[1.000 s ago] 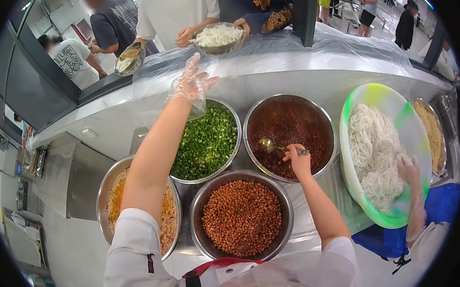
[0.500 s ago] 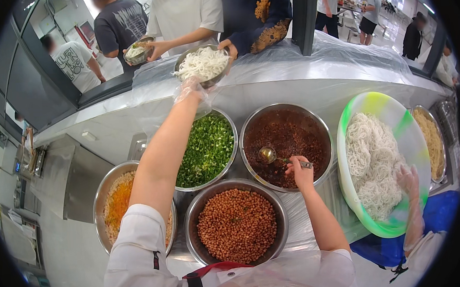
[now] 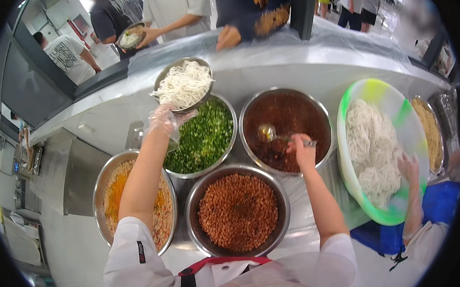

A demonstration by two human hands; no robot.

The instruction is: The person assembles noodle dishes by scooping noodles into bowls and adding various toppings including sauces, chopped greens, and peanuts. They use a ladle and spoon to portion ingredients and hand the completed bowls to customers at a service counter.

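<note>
My left hand (image 3: 169,117), in a clear plastic glove, grips the near edge of a metal bowl (image 3: 200,101) heaped with white rice noodles (image 3: 185,84). This bowl is held up over the far left part of a basin of chopped green scallions (image 3: 200,137). In my bare right hand (image 3: 302,145) is the handle of a ladle, its round scoop (image 3: 266,133) holding some yellowish oil. The scoop lies over a steel basin (image 3: 327,120) of dark red chili oil sauce (image 3: 286,121), with my fingers wrapped round the handle above the basin's right side.
Nearest me stands a basin of peanuts (image 3: 239,208); left of it, a basin of chopped pale food with orange bits (image 3: 167,231). A green-and-white tub (image 3: 413,132) of noodles stands right, a co-worker's gloved hand (image 3: 409,169) at it. People stand beyond the counter ledge (image 3: 267,59).
The noodle bowl has come back toward me and left in my left hand, and the far person's hand has let go of it. My right hand and ladle have shifted only slightly.
</note>
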